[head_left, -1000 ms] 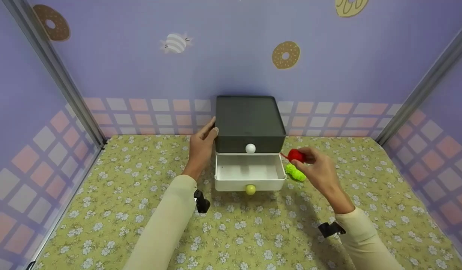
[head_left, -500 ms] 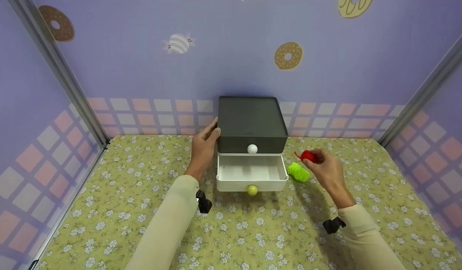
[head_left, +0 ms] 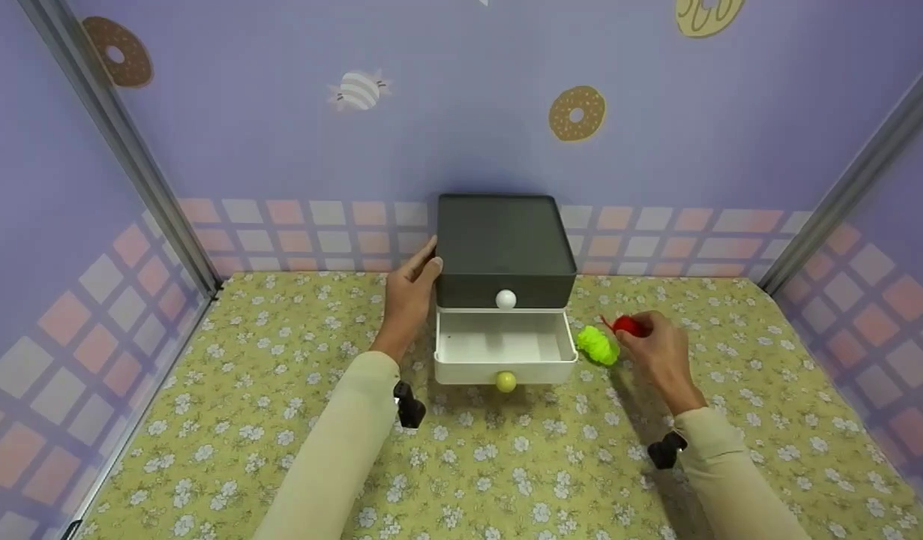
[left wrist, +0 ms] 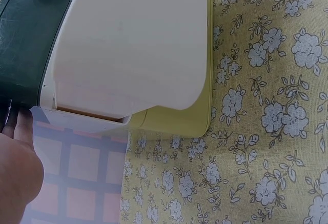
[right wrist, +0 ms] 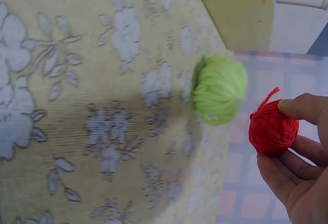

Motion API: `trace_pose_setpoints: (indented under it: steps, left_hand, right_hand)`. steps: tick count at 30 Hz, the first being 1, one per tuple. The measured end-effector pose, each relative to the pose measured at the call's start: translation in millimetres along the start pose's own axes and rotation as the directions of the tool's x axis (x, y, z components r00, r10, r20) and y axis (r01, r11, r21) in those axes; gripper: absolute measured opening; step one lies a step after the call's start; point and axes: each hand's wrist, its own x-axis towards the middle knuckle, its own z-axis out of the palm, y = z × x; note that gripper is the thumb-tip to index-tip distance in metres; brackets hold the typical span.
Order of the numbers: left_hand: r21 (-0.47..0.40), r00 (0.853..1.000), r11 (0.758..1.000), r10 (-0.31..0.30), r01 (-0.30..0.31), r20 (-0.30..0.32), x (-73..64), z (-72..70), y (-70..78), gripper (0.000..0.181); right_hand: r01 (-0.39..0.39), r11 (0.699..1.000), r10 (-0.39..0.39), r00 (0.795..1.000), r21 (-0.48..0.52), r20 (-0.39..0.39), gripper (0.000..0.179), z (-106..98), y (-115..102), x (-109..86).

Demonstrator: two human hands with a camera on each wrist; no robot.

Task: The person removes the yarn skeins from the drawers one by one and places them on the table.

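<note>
Thumb and fingers of the right grip (head_left: pixel 662 358) are closed round one red yarn ball (right wrist: pixel 273 129), held to the right of the drawer unit and just beside a second, lime-green yarn ball (right wrist: pixel 220 90) that lies on the counter. That makes two balls, and one left grip (head_left: pixel 407 300), released, its fingers laid along the side of the dark upper box (head_left: pixel 504 232) rather than curled round it. Two knobs, both round, mark the front: a white knob (head_left: pixel 506 299) on the dark tier and a yellow knob (head_left: pixel 505 382) on the single pulled-out white drawer (head_left: pixel 506 372). Box and drawer look like smooth plastic with softly rounded corners; the balls are wound in visible strands, and a floral cloth (head_left: pixel 206 397), woven in texture, covers the counter. Both wrist views reveal a yellowish lower section (left wrist: pixel 174 119) beneath the white drawer, which the head view hides. Only the head view looks into the drawer and takes in both cream sleeves (head_left: pixel 341 442). From the right wrist, a gap shows between the balls (from the head they nearly overlap), and the loose red strand (right wrist: pixel 267 101) stands out clearly; whether the red ball touches the counter I cannot tell.
</note>
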Motion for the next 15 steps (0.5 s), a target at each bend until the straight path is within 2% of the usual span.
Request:
trace_pose_setpoints:
  steps: [10, 15]
  left_hand:
    - [0.014, 1.000, 1.000, 0.004, -0.004, 0.010, -0.2, -0.6, -0.9, 0.048]
    - [0.020, 1.000, 1.000, 0.009, -0.010, 0.012, -0.5, -1.3, -0.7, 0.049]
  right_hand:
    - [-0.080, 0.997, 0.080, 0.996, 0.004, 0.042, 0.042, 4, 20, -3.6]
    - [-0.092, 0.996, 0.093, 0.994, -0.014, 0.055, 0.041, 5, 25, -4.5]
